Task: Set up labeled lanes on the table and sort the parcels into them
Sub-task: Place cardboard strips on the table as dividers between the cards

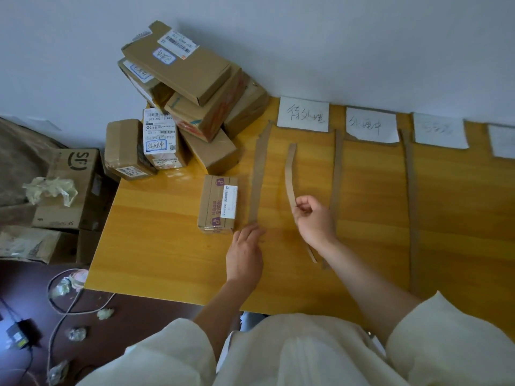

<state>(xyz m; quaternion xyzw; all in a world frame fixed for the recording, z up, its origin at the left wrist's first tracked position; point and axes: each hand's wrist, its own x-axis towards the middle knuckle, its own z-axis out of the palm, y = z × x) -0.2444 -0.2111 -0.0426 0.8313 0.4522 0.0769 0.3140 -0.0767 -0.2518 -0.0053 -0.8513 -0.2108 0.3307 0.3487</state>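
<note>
Right hand (312, 218) pinches a loose cardboard strip (290, 174) between thumb and curled fingers, about two-thirds of the way down its length. The strip bows away from the hand toward the wall; its short tail trails back under the wrist. Whether the far end touches the tabletop (167, 246) I cannot tell.

Left hand (246, 250) lies flat, fingers fairly straight, fingertips pressing the near end of a laid strip (259, 174) that runs straight out ahead of it.

Just left of that hand's fingers sits a small taped parcel (218, 203), close beside the laid strip. Further out and left, against the wall, the parcel pile (189, 87) leans on itself, still unsorted.

Beyond the right hand, a paper label (303, 114) lies at the wall; two more laid strips and more labels run off to its right.

Risks, as I judge them:
- The held strip is limp and curved. Set down as it is, it could land crooked and narrow the lane under the first label.
- Left hand holds one end only; a nudge from the right forearm could swing that strip's far end.
- The small parcel sits so close that sliding it may drag the strip.
- The pile looks unsteady; pulling a lower box could tip boxes onto the lanes.
</note>
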